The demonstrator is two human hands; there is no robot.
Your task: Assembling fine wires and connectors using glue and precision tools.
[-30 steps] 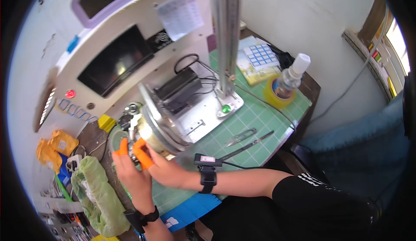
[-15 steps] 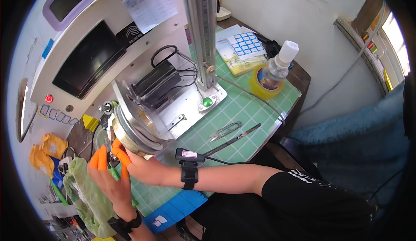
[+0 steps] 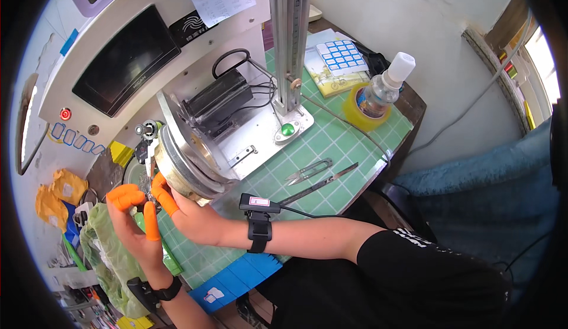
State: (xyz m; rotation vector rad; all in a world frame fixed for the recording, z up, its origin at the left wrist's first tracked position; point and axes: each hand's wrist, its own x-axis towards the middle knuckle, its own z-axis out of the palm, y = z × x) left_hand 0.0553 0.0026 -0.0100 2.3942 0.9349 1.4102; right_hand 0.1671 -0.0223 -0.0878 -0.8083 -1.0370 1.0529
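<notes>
My left hand (image 3: 135, 228), with orange finger cots on its fingers and thumb, is curled at the left, fingertips and thumb tip close together. A small shiny piece beside those tips is too blurred to name. My right hand (image 3: 192, 216), also in orange finger cots, has its fingers bent and pressed together just below a round metal wheel (image 3: 173, 166). What it grips is mostly hidden. By its fingertips a thin pale strip (image 3: 151, 160) stands up along the wheel's left side. The wheel is mounted on a white machine (image 3: 195, 86).
On the green gridded mat (image 3: 266, 181) lie thread snips (image 3: 310, 172) and a narrow dark metal strip (image 3: 325, 186). A plastic bottle (image 3: 381, 92) stands in a yellow tape roll (image 3: 364, 116). A pale green bag (image 3: 109, 264) and a blue folded sheet (image 3: 236, 278) lie nearby.
My left hand has shifted slightly left and up, its fingers now more curled and its thumb raised. My right hand stays beside the wheel. The whole view has shifted a little.
</notes>
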